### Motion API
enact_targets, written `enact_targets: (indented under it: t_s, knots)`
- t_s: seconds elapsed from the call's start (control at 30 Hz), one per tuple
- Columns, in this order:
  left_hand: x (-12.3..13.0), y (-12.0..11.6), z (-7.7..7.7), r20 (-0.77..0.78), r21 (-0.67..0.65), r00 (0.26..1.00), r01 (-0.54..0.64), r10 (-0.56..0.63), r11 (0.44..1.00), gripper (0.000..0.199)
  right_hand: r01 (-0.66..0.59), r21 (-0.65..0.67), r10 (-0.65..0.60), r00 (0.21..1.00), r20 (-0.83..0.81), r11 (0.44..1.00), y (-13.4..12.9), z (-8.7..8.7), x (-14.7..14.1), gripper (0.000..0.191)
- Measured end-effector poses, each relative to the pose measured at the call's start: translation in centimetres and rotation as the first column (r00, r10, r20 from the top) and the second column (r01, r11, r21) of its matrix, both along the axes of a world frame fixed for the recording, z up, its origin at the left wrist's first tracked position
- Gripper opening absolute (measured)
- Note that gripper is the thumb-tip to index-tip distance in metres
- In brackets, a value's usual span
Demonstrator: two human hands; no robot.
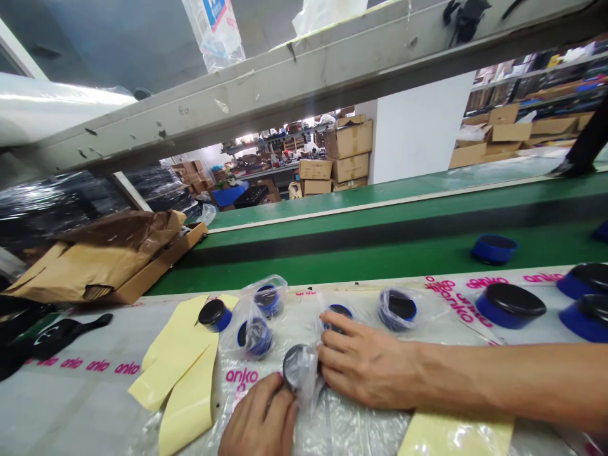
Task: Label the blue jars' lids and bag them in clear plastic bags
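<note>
A round black-topped piece, partly wrapped in a see-through plastic bag, lies between my hands. My left hand is closed at its near left edge, the fingers bent against it. From the right, my right hand reaches across with curled fingers on the bag's right side; its fingertips are partly hidden. Just beyond these fingers sits a bagged blue piece, partly covered by the hand. Another bagged blue-and-black piece is to the right, and two more bagged blue pieces stand to the left.
Yellow paper sheets lie left, beside an unbagged blue-and-black piece. Several larger blue-and-black round pieces stand right. A green conveyor belt runs behind, carrying a blue piece. A cardboard tray and an overhead metal beam are also there.
</note>
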State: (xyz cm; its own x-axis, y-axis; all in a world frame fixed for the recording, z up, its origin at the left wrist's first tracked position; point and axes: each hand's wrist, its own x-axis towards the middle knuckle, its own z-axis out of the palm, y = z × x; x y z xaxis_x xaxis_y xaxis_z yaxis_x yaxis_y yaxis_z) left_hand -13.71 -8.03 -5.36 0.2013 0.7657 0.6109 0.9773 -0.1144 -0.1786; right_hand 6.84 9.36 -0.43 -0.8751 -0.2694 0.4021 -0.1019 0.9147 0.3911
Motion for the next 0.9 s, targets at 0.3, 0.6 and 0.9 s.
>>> enact_targets:
  t_s: [0.3, 0.6, 0.9]
  knots:
    - [1.0, 0.6, -1.8, 0.410, -0.018, 0.905, -0.118, 0.116, 0.993, 0.057, 0.134, -0.062, -0.131, 0.991, 0.040, 0.989, -0.1, -0.1, -0.4, 0.013]
    - [2.5, 2.0, -3.5, 0.331, -0.022, 0.915, -0.235, 0.229, 0.972, 0.050, 0.159, -0.072, -0.156, 0.987, 0.049, 0.985, -0.3, -2.7, -0.7, 0.015]
    - [0.9, 1.6, -3.1, 0.296, -0.072, 0.940, -0.152, 0.167, 0.986, 0.041, 0.143, -0.188, -0.132, 0.989, 0.066, 0.972, -1.1, -1.4, -1.0, 0.014]
